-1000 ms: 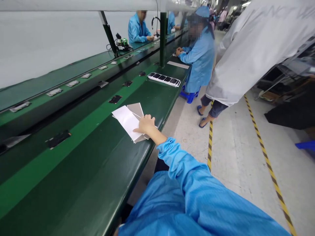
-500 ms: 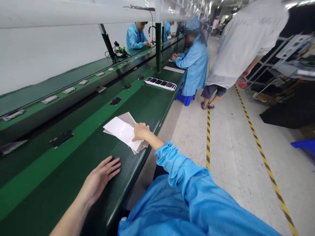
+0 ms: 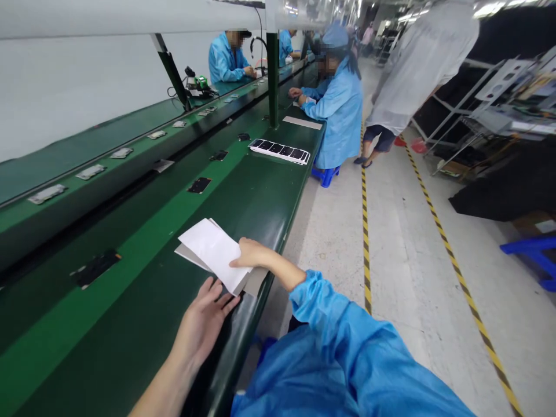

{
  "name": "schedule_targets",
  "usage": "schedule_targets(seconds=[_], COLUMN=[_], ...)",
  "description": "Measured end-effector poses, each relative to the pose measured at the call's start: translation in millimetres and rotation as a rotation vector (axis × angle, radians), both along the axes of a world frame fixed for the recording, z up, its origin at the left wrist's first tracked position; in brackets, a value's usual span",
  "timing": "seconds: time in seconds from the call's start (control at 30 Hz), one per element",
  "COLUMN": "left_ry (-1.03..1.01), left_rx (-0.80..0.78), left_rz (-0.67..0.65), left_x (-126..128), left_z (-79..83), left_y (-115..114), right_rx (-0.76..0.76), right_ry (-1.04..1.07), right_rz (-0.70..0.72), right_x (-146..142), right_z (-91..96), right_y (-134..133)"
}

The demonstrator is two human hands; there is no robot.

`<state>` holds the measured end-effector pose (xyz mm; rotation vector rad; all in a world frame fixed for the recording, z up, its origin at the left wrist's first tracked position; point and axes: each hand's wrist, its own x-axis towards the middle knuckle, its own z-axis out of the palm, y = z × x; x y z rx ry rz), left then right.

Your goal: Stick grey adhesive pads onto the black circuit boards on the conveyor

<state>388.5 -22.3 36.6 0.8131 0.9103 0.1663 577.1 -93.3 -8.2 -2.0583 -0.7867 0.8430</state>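
Observation:
My right hand [image 3: 252,255], in a blue sleeve, grips the near end of a small stack of white and grey sheets [image 3: 208,249] and holds it just above the edge of the green bench [image 3: 130,324]. My left hand [image 3: 204,321] lies flat on the bench with its fingers stretched out, the fingertips touching the near corner of the sheets. A dark flat part [image 3: 95,267] lies on the green belt to the left of the sheets.
More dark parts [image 3: 200,185] and pale parts [image 3: 90,171] ride along the two belts. A tray of dark panels [image 3: 280,152] lies further down the bench. A seated co-worker in blue [image 3: 339,110] works there, and a person in white [image 3: 417,63] walks down the aisle.
My right hand has dragged the sheets nearer to me along the bench edge. My left hand came into view and slid up to the sheets. The person in white walked further away.

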Motion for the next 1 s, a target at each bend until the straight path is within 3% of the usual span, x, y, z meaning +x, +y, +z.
schedule_targets(seconds=[0.1, 0.27, 0.33, 0.4, 0.5, 0.6, 0.77, 0.9, 1.0], left_ry=[0.106, 0.212, 0.204, 0.213, 0.242, 0.266, 0.286, 0.372, 0.356], left_rx=[-0.022, 0.038, 0.087, 0.138, 0.222, 0.22, -0.164, -0.323, -0.201], left_rz=[-0.019, -0.011, -0.009, -0.008, -0.054, -0.12, -0.049, -0.06, -0.073], left_x=[15.0, 29.7, 32.6, 37.1, 51.5, 78.9, 153.3, 206.7, 228.2], left_z=[-6.5, -23.2, -24.0, -16.9, 10.4, 53.8, 127.1, 160.3, 174.5], left_y=[7.0, 17.9, 19.6, 16.6, 0.9, -24.8, -71.4, -111.2, -136.0], right_rx=[-0.126, -0.12, -0.062, -0.004, 0.057, 0.175, 0.312, 0.306, 0.37], right_ry=[-0.071, 0.049, 0.159, 0.367, 0.787, 0.902, 0.979, 1.019, 1.079], right_rz=[0.122, 0.105, 0.036, -0.119, -0.323, -0.414, -0.383, -0.375, -0.391], right_x=[-5.3, -13.5, -13.4, -14.8, -19.1, -16.5, 21.1, 59.8, 76.7], right_z=[2.8, 12.6, 15.8, 19.0, 30.5, 56.6, 113.8, 149.4, 166.8], right_y=[0.8, -12.8, -22.4, -34.3, -60.5, -100.7, -181.3, -228.1, -248.5])
